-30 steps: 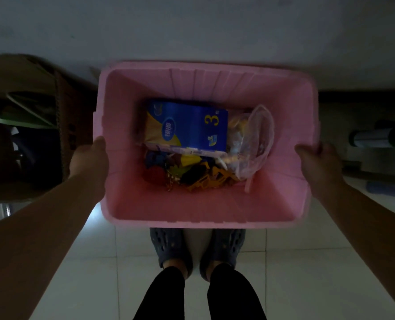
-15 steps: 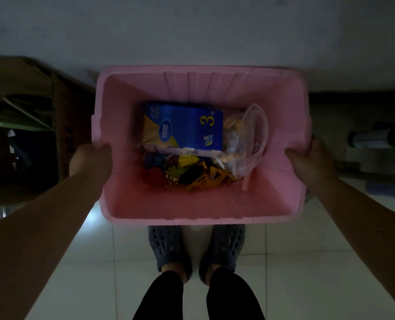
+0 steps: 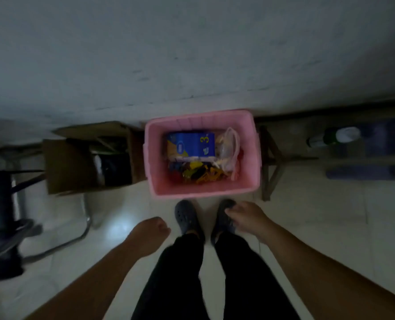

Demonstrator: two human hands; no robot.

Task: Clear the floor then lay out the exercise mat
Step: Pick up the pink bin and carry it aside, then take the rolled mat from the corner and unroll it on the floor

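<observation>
A pink plastic bin (image 3: 203,192) stands on the white tiled floor against the wall, just beyond my feet. Inside it lie a blue and yellow box (image 3: 192,145), a clear plastic bag (image 3: 229,146) and several small colourful toys (image 3: 199,174). My left hand (image 3: 149,234) hangs below the bin over the floor, fingers loosely curled and holding nothing. My right hand (image 3: 247,218) hovers over my right shoe, fingers relaxed and also holding nothing. Neither hand touches the bin. A dark blue-purple flat thing (image 3: 365,174) lies at the right; I cannot tell whether it is the mat.
An open cardboard box (image 3: 76,167) sits left of the bin. A dark chair with metal legs (image 3: 7,215) is at far left. A wooden frame (image 3: 270,162) stands right of the bin, with a green and white cylinder (image 3: 335,137) beyond it.
Both hands let go of the pink bin's sides and drew back toward my body. The bin now stands on the floor by the wall, and the view has risen away from it.
</observation>
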